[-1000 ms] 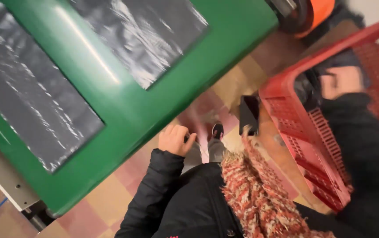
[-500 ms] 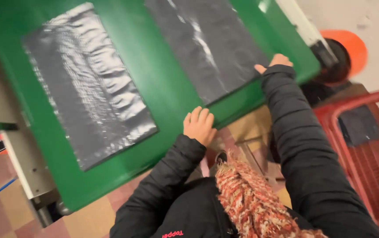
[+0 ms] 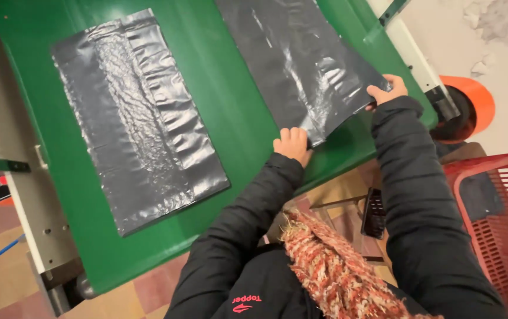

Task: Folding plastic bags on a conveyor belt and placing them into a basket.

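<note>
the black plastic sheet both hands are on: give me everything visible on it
The black plastic sheet is a thin, glossy, wrinkled film lying flat on the green table, running off the top of the view. The left hand pinches its near corner; the right hand grips the right corner, which is lifted slightly. A second sheet lies apart, further left.

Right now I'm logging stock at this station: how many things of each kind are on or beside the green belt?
Grey plastic bags on the green belt: 2, one lying flat, one gripped at its near edge by the left hand and right hand
Red baskets: 1
Orange round things: 1
Total: 4
</note>
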